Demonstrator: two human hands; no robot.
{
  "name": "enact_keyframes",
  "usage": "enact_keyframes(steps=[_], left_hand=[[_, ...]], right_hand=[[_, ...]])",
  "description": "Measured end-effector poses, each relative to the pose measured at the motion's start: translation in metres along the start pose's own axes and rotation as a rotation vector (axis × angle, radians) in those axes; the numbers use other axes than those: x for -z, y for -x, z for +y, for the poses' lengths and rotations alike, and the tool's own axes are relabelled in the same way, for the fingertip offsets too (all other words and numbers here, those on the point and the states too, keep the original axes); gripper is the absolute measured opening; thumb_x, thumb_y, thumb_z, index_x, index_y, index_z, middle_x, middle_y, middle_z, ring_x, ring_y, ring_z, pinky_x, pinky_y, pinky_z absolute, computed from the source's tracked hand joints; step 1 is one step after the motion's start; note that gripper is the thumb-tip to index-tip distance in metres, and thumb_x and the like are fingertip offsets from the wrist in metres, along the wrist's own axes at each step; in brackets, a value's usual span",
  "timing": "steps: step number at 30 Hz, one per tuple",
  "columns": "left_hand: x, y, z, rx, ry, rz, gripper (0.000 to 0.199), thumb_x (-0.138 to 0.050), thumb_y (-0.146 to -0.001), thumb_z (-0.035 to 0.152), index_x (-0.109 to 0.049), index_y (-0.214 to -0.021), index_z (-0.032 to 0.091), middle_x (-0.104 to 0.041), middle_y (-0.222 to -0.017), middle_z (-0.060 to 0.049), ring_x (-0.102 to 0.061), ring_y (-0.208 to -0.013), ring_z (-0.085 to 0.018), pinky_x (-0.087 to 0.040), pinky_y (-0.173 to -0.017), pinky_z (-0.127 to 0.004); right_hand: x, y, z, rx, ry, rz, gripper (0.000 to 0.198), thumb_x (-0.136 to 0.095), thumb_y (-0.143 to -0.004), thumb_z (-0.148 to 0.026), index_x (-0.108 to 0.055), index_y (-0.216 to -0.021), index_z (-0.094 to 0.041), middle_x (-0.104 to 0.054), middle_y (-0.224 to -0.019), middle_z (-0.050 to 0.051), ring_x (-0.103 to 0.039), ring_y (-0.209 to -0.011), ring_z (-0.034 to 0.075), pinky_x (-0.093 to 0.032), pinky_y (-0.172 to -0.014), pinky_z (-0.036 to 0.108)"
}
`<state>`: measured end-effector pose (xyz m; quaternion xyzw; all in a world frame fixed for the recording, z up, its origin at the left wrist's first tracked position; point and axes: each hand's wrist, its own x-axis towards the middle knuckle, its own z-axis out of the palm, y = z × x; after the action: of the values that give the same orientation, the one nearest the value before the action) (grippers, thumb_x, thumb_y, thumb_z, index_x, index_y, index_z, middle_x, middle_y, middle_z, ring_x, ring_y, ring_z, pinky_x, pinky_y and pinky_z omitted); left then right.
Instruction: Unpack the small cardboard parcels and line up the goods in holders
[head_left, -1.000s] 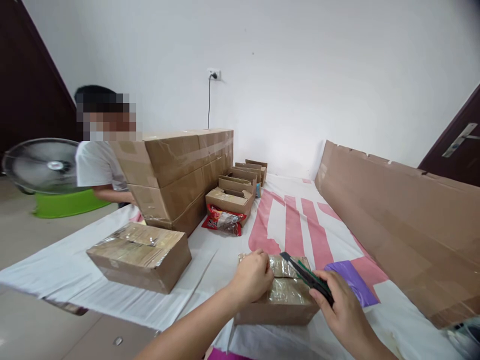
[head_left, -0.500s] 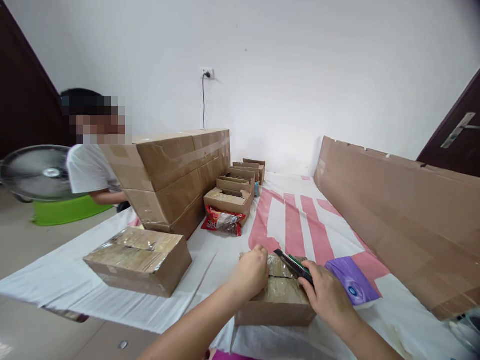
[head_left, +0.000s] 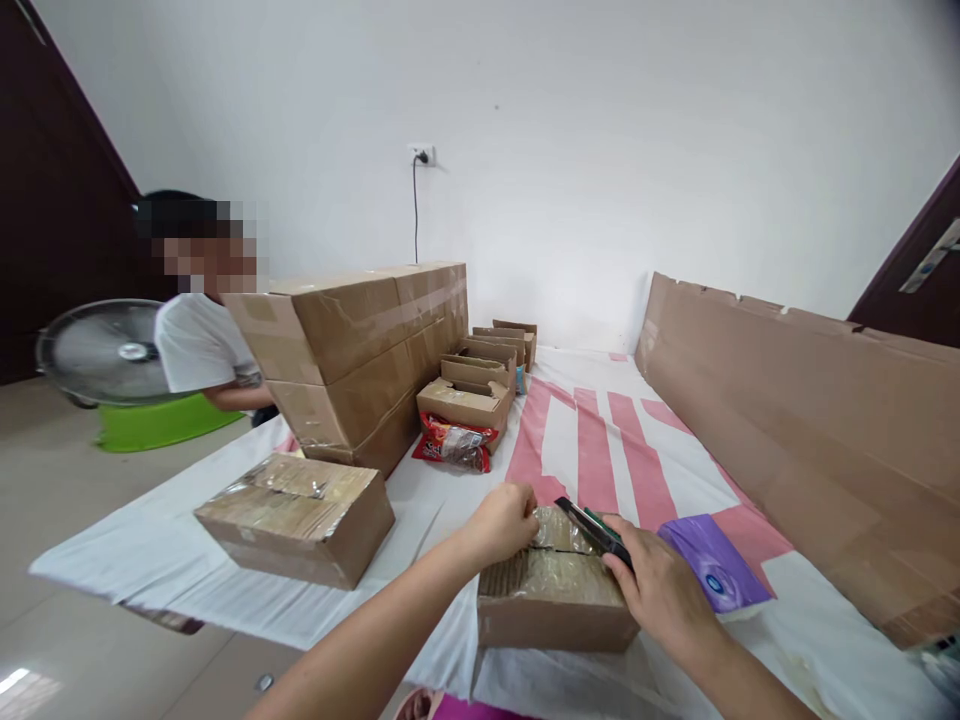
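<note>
A taped cardboard box point(head_left: 559, 615) sits on the cloth-covered table right before me, with a dark slit across its top. My left hand point(head_left: 504, 522) is closed in a pinch at the box's far left corner; what lies between its fingers, if anything, is hidden. In my right hand point(head_left: 660, 575) is a black box cutter point(head_left: 592, 528), tilted over the box top with its tip pointing away to the left. Something green shows beside the cutter. The right hand rests along the box's right edge.
Another taped box point(head_left: 300, 520) lies to the left. Behind it rises a stack of cartons point(head_left: 352, 360). Open boxes point(head_left: 465, 400) and a red snack bag point(head_left: 455, 443) stand mid-table. A purple tissue pack point(head_left: 712, 565) and a cardboard panel point(head_left: 795, 440) are right. A person point(head_left: 206, 340) sits left.
My left hand has shifted slightly left and away across the box's corner, uncovering more of its top. The right hand keeps the box cutter in nearly the same place. The view has turned a little.
</note>
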<state>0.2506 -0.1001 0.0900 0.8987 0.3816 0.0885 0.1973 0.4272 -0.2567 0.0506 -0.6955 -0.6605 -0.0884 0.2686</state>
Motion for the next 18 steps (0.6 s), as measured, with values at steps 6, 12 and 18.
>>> enact_keyframes(steps=[6,12,18], left_hand=[[0.002,-0.001,-0.005,-0.005,0.101,0.003,0.017,-0.055,-0.068,0.006,-0.065,-0.074,0.018,-0.067,-0.071,0.001,-0.058,-0.067,-0.013,-0.036,-0.058,-0.021],[-0.002,-0.004,-0.005,-0.023,0.190,0.033,0.014,-0.056,-0.067,0.005,-0.063,-0.070,0.017,-0.064,-0.071,0.000,-0.056,-0.066,-0.013,-0.036,-0.059,-0.021],[-0.013,-0.010,-0.012,0.013,0.339,0.049,0.015,-0.056,-0.061,0.002,-0.058,-0.060,0.016,-0.060,-0.067,0.003,-0.055,-0.064,-0.011,-0.038,-0.058,-0.020]], right_hand=[[0.020,-0.001,0.000,0.113,-0.020,-0.014,0.037,-0.042,-0.094,-0.020,-0.050,-0.130,-0.024,-0.069,-0.116,0.006,-0.068,-0.098,0.019,-0.055,-0.081,0.032],[0.026,-0.003,0.001,0.217,0.094,-0.092,0.038,-0.042,-0.091,-0.012,-0.060,-0.121,-0.026,-0.071,-0.107,0.005,-0.069,-0.088,0.019,-0.055,-0.074,0.031],[0.024,-0.007,-0.005,0.229,0.143,-0.176,0.044,-0.039,-0.088,-0.005,-0.058,-0.122,-0.025,-0.069,-0.102,0.005,-0.067,-0.083,0.018,-0.052,-0.068,0.030]])
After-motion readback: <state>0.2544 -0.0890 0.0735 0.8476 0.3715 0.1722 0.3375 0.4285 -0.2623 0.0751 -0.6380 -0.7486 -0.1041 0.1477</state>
